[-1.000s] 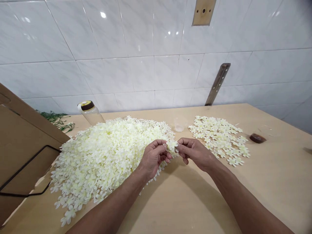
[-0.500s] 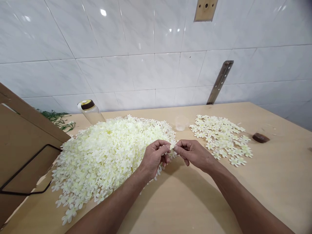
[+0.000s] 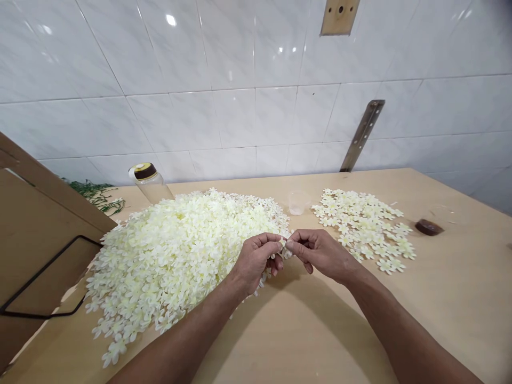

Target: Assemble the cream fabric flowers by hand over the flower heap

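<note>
Compared with a second ago, the fingertips have drawn closer together, and the small cream-white blossom with soft, cloth-like petals [image 3: 284,249], then spread open to view, is now mostly covered, only a few petals showing between and below them. The bare left hand [image 3: 256,261] and bare right hand [image 3: 320,253] both pinch it between thumb and forefinger, above the pale, smooth, wood-toned counter [image 3: 288,341] and at the right edge of a large, ruffled heap of matching white-and-yellow blossoms [image 3: 176,250]. Beyond the right hand lies a flatter, looser spread of cream blossoms with rounded petals [image 3: 364,218]. A small, translucent, round plastic cup [image 3: 296,204] stands between the two groups, while a clear cylindrical bottle with a brown-and-yellow cap [image 3: 150,184] rises behind the heap, near thin, wiry green stems [image 3: 98,196]
</note>
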Demonstrator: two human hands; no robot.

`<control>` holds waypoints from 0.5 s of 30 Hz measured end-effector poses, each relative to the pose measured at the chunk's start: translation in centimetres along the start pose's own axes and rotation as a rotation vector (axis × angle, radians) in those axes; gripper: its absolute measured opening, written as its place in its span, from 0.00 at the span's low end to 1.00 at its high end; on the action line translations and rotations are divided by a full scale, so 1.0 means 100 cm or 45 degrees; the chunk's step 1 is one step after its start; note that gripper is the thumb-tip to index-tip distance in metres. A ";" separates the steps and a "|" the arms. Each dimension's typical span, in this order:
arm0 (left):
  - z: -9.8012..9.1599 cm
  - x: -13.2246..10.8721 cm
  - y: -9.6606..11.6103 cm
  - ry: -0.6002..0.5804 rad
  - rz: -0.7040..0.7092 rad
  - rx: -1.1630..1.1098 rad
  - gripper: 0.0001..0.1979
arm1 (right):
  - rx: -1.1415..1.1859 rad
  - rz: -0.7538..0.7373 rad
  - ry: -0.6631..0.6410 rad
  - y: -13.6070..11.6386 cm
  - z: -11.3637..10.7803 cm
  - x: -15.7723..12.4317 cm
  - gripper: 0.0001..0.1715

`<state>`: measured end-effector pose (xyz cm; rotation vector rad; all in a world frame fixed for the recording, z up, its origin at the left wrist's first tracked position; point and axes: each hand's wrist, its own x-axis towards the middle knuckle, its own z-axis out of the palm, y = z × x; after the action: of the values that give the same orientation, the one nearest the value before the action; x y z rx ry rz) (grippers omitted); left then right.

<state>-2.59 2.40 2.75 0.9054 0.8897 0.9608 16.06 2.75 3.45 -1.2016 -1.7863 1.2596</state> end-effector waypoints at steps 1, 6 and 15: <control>-0.001 0.001 -0.001 0.027 -0.001 -0.003 0.11 | -0.008 -0.003 0.007 0.000 -0.001 0.000 0.19; -0.004 0.003 -0.005 -0.029 -0.014 -0.040 0.14 | 0.063 -0.030 0.014 0.001 -0.002 0.000 0.19; -0.002 0.002 -0.004 0.035 0.047 -0.096 0.16 | 0.153 -0.046 0.022 -0.003 -0.001 -0.001 0.20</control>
<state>-2.63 2.51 2.28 0.8485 0.8572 1.0340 16.08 2.68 3.77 -1.1053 -1.6869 1.3123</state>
